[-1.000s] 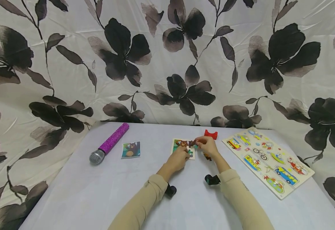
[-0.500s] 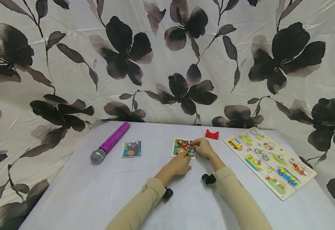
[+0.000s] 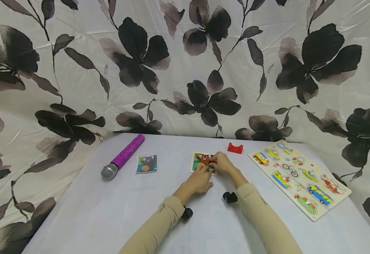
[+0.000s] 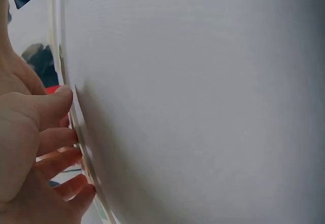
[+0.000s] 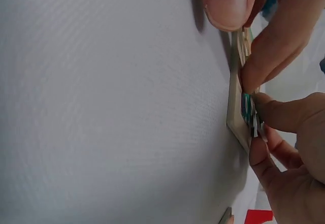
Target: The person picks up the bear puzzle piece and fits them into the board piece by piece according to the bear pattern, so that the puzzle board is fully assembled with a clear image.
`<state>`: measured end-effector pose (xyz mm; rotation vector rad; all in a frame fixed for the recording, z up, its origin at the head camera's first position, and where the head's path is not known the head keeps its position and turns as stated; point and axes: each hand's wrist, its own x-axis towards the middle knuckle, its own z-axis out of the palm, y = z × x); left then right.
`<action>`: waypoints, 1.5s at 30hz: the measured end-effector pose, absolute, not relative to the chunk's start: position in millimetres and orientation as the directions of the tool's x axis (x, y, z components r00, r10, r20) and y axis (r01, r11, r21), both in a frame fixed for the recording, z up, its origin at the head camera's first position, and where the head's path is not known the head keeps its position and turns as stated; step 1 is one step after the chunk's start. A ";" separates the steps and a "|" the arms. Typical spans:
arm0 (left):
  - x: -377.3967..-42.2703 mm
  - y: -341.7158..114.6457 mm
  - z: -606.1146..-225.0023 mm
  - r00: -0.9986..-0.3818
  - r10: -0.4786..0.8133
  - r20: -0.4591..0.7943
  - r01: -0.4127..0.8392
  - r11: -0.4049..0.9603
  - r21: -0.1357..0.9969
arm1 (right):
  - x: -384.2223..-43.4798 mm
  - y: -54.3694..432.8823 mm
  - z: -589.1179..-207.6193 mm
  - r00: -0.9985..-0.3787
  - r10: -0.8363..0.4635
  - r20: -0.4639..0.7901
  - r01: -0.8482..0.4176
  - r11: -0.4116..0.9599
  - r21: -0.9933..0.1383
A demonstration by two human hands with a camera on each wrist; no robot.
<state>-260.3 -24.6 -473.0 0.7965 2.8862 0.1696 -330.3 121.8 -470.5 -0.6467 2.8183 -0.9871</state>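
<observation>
A small wooden jigsaw puzzle (image 3: 196, 163) with a brown bear picture lies flat on the white table, partly covered by both hands. The left hand (image 3: 198, 180) rests its fingers on the near part of the puzzle. In the left wrist view the left hand (image 4: 30, 137) has extended fingers along the board's edge. From the right side, the right hand (image 3: 222, 163) reaches over the puzzle. Its thumb and finger pinch a thin puzzle piece (image 5: 255, 120) at the board's surface, seen tilted in the right wrist view.
A picture card (image 3: 146, 164) of a bear lies to the left, beside a purple glitter microphone (image 3: 123, 155). Behind the right hand sits a red notched block (image 3: 235, 148). A wooden vehicle puzzle board (image 3: 299, 180) lies at the right. A floral cloth (image 3: 159, 84) hangs behind the table.
The left hand has flattened and shifted slightly toward me over the puzzle. The right hand has come down closer to the puzzle, and the piece it held raised now lies against the board.
</observation>
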 end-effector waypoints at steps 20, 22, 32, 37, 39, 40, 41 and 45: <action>-273.0 -29.7 -471.6 -0.865 0.498 -0.063 0.470 0.847 0.248 | -326.7 120.4 -472.4 -0.917 -0.386 0.094 -0.376 0.767 -0.520; -274.7 -29.6 -470.6 -0.869 0.492 -0.056 0.460 0.844 0.277 | -326.9 121.4 -474.8 -0.924 -0.368 0.103 -0.364 0.763 -0.534; -292.3 -37.0 -472.5 -0.909 0.415 -0.025 0.384 0.862 0.331 | -332.1 131.7 -477.5 -0.897 -0.431 0.101 -0.411 0.726 -0.552; -297.3 -37.2 -473.5 -0.902 0.426 -0.071 0.395 0.880 0.265 | -326.0 136.1 -477.6 -0.918 -0.383 0.105 -0.366 0.712 -0.599; -298.2 -35.8 -473.9 -0.900 0.428 -0.081 0.398 0.883 0.248 | -323.4 137.5 -476.0 -0.924 -0.366 0.105 -0.350 0.708 -0.613; -298.5 -34.9 -474.0 -0.901 0.426 -0.084 0.397 0.886 0.241 | -322.3 138.6 -474.6 -0.920 -0.374 0.113 -0.363 0.710 -0.604; -299.1 -34.1 -474.2 -0.903 0.421 -0.086 0.392 0.889 0.237 | -321.2 140.1 -472.9 -0.915 -0.385 0.118 -0.375 0.707 -0.600; -300.7 -31.4 -474.6 -0.917 0.386 -0.101 0.352 0.902 0.249 | -317.5 154.4 -467.3 -0.918 -0.370 0.143 -0.380 0.720 -0.581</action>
